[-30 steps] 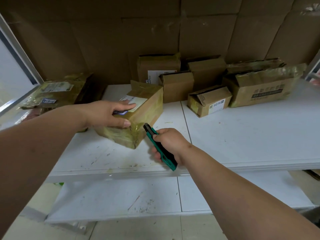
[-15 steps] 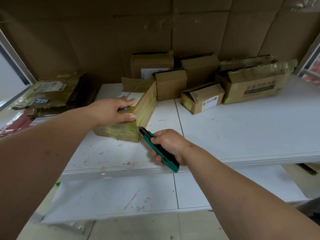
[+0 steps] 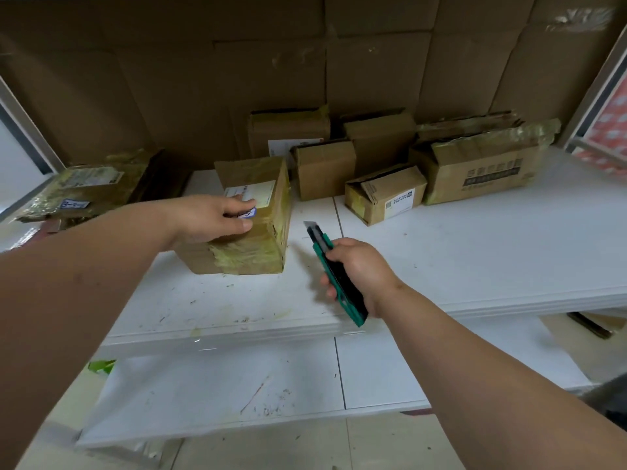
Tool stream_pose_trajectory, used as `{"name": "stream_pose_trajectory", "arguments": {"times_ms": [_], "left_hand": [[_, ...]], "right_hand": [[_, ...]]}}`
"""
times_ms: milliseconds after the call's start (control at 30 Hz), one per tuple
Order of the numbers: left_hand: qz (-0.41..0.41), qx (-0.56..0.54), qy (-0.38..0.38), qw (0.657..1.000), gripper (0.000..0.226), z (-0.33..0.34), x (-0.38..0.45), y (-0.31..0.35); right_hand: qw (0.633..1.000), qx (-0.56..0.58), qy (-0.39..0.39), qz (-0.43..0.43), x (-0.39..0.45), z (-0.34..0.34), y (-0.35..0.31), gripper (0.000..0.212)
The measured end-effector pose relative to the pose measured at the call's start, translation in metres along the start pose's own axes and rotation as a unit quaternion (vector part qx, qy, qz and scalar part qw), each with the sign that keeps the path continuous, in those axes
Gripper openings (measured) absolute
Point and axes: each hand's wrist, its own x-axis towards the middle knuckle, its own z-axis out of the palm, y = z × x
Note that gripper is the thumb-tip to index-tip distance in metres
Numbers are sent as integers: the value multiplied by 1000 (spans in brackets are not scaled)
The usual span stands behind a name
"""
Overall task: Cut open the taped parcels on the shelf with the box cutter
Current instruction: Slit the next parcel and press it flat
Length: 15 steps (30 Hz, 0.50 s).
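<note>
Green cutter (image 3: 334, 271), clamped in the right hand (image 3: 361, 274), points to 11 o'clock with its blade bared just right of the parcel (image 3: 249, 215), which lies lengthwise toward 12 on the shelf (image 3: 475, 252) under the left hand's (image 3: 210, 217) flat, relaxed fingers.

One head-worn wide-angle view here, looking forward and down from close above the white shelf (image 3: 441, 259), facing the cardboard-lined back wall (image 3: 237, 72), both forearms reaching in from the bottom corners, the lower shelf (image 3: 220, 395) and a strip of floor showing underneath.
</note>
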Motion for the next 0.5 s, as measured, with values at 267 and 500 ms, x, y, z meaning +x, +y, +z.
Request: {"name": "stream_pose_trajectory", "arguments": {"times_ms": [267, 500], "left_hand": [[29, 20, 36, 999, 54, 16, -3, 6], [37, 8, 40, 998, 57, 21, -6, 7]], "right_hand": [[956, -234, 36, -172, 6, 24, 34, 38], [936, -295, 53, -185, 6, 25, 34, 37]]}}
